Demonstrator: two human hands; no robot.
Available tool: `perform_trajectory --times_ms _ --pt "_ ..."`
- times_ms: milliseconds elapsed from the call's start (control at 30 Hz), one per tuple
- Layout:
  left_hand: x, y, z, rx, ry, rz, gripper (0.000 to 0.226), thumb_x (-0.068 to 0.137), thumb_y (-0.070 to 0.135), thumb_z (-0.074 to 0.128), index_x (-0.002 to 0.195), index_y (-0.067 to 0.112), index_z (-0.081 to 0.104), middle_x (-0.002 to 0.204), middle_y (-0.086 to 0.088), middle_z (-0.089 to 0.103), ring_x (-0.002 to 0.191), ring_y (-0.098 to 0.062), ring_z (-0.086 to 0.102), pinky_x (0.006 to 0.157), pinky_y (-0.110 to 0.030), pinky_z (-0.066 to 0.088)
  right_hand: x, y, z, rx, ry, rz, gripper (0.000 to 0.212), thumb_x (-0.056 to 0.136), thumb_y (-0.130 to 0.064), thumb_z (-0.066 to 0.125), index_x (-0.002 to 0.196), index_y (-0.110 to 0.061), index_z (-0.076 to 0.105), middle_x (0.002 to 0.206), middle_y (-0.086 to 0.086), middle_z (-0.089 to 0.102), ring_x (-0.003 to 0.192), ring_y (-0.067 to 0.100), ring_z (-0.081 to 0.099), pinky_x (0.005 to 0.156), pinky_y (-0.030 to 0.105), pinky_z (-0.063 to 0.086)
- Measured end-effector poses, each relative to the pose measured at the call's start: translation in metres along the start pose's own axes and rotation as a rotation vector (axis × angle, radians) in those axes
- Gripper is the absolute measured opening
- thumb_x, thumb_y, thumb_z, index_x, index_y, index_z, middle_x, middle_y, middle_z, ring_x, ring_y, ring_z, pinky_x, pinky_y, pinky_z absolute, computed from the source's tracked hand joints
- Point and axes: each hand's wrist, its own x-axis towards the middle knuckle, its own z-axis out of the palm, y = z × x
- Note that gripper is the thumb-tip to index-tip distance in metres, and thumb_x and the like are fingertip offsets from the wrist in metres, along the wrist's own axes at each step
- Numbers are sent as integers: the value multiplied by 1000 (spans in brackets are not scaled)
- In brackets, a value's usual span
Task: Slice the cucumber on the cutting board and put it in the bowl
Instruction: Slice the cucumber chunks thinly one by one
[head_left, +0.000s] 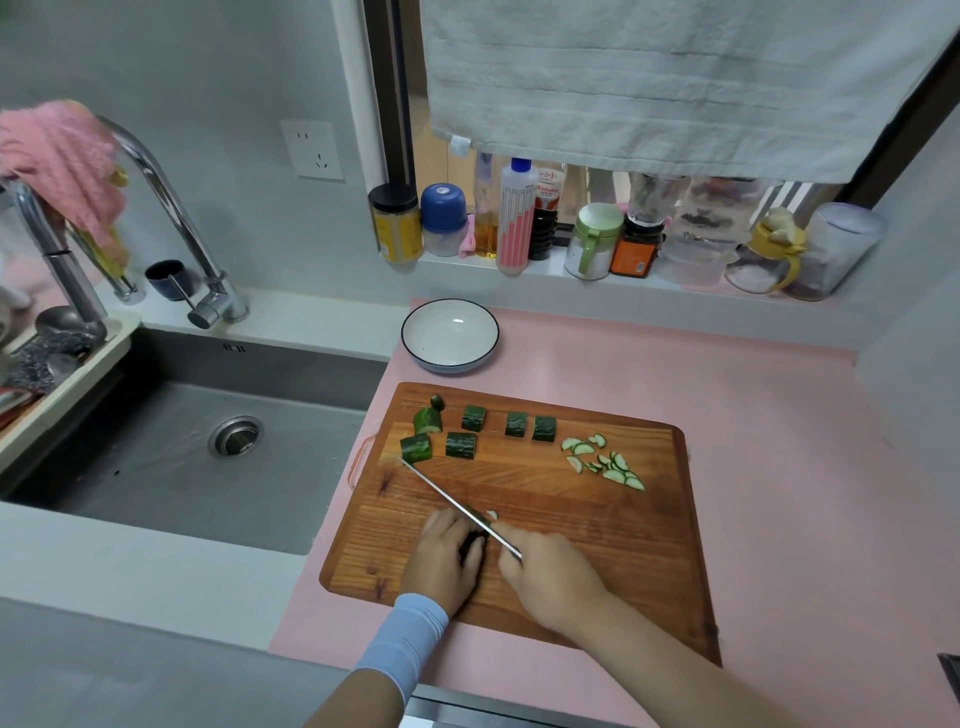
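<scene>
Slices (605, 465) sit in a small heap beyond my right hand (550, 577), which grips the knife (449, 498); my left hand (441, 561) curls round a cucumber piece (474, 543). Beyond it several chunks (461, 445) wait uncut, and the bowl (451, 302) farther off holds nothing.

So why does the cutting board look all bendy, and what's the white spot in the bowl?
Head view: the wide lens bows the edges of the cutting board; the spot in the bowl is a light's reflection; soft lighting leaves only faint shadows under the left hand on the cucumber and the right hand gripping the knife.
</scene>
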Motion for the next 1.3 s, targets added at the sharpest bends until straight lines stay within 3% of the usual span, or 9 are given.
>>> perform_trajectory --times_ms 133,267,433,633,767,867,1033,1167,1300 --pt "0 0 0 8 21 -21 25 78 5 74 97 19 68 98 5 63 93 -12 52 88 -23 43 -1 -1 -3 -31 9 7 46 97 -35 42 141 -49 48 106 6 75 98 33 67 83 38 55" --pt "0 5 -2 -13 34 -24 37 79 6 73 109 27 65 100 6 64 95 -10 51 92 -13 36 -14 9 -3 -41 52 -21 46 97 -38 40 141 -52 45 98 2 74 89 29 67 78 36 52" --pt "-1 0 1 8 21 -52 22 80 8 73 100 16 69 101 2 65 97 -13 53 92 -18 40 -37 24 -5 -35 62 -8 47 100 -38 40 144 -51 44 70 -7 59 62 16 52 69 35 49" --pt "-1 -1 1 12 5 -62 18 79 8 75 95 15 69 97 2 65 94 -11 50 91 -10 33 -51 34 -10 -7 25 -11 44 100 -35 41 141 -51 47 64 -8 56 61 18 55 66 34 49" --pt "0 -1 1 4 0 -72 18 79 8 75 94 15 69 97 3 64 94 -9 50 92 -5 30 -45 32 -10 12 6 -2 44 99 -34 40 139 -49 49 71 -4 65 63 19 59 63 32 47" --pt "-1 -1 2 -3 4 -79 18 78 6 76 92 15 69 94 4 63 93 -7 49 93 -2 28 -34 27 -8 42 -20 1 45 97 -32 39 137 -50 52 65 -7 57 58 15 53 61 29 44" --pt "-2 -1 2 2 5 -56 20 77 4 76 92 16 69 93 6 62 92 -7 49 92 -4 30 -10 14 -3 74 -32 13 37 95 -31 41 125 -42 58 73 -6 63 69 20 60 70 33 51" --pt "-3 -1 0 44 -4 17 20 78 4 75 95 14 70 96 3 61 91 -11 49 89 -11 35 1 4 -1 49 -23 5 43 96 -31 42 135 -45 54 91 2 74 83 28 66 76 35 53" --pt "-3 0 1 40 16 -23 23 77 4 76 96 16 70 96 4 62 89 -12 49 86 -13 36 -1 0 1 6 5 8 43 97 -33 43 137 -46 51 102 5 75 95 32 67 81 37 55"
